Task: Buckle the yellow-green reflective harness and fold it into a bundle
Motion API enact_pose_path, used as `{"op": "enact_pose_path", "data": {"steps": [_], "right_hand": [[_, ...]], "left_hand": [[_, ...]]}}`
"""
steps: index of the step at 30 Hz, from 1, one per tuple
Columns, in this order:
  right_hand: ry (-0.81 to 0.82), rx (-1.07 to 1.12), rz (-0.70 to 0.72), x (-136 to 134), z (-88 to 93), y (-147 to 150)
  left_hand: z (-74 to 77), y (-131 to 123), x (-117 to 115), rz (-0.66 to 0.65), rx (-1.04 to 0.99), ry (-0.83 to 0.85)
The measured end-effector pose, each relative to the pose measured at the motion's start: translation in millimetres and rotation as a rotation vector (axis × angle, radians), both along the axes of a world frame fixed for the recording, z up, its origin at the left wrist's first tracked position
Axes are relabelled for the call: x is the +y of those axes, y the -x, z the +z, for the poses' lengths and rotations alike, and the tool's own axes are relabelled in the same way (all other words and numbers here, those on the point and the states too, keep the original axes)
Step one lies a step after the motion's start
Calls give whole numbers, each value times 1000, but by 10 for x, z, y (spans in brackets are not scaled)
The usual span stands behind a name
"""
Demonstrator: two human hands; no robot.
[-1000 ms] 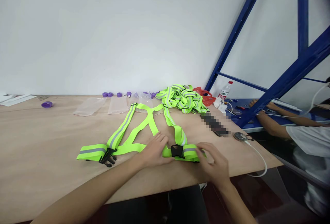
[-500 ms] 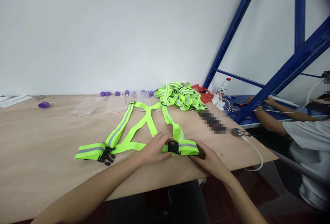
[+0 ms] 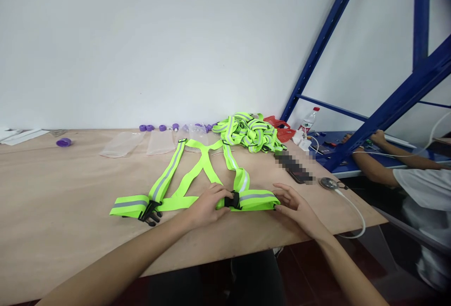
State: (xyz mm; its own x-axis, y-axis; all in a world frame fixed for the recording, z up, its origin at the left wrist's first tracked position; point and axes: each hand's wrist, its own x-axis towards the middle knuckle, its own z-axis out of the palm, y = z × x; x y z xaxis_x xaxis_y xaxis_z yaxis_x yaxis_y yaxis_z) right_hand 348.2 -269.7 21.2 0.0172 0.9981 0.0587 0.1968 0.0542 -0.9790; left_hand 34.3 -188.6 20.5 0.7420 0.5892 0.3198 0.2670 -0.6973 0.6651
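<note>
A fluorescent green reflective harness [image 3: 165,174] with grey stripes lies spread on the wooden table. My left hand [image 3: 209,205] is closed at its right waist strap, thumb and fingers gripping the black buckle [image 3: 231,200]. The folded end of that waist strap [image 3: 259,199] reaches over to my right hand [image 3: 298,208]. Thumb and fingertips of my right hand pinch this end, while the index finger sticks out above it. At the harness's left side, a black pronged buckle [image 3: 151,213] hangs unfastened on a short strap.
Behind the harness lies a heap of similar straps [image 3: 246,132] beside a red plastic bag [image 3: 282,127]. Clear plastic bags [image 3: 123,144] and purple caps [image 3: 150,128] sit near the wall. A phone [image 3: 294,167] and a corded round device [image 3: 329,183] lie right. Beyond a blue frame, another person's arms [image 3: 377,170] show.
My right hand has drawn the strap end to the right, and my left hand has shifted the buckle slightly left. The strap between them looks longer and flatter. The view has turned slightly.
</note>
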Motion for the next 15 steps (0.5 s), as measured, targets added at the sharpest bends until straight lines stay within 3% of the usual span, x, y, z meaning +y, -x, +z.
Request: {"op": "enact_pose_path", "data": {"steps": [4,15], "right_hand": [[-32,-35,-27,9,-29,-35],[-220,-681,188,0,30,104]], "left_hand": [[-28,30,13,-45,19,5],[-46,169,-19,55,33,28]]}}
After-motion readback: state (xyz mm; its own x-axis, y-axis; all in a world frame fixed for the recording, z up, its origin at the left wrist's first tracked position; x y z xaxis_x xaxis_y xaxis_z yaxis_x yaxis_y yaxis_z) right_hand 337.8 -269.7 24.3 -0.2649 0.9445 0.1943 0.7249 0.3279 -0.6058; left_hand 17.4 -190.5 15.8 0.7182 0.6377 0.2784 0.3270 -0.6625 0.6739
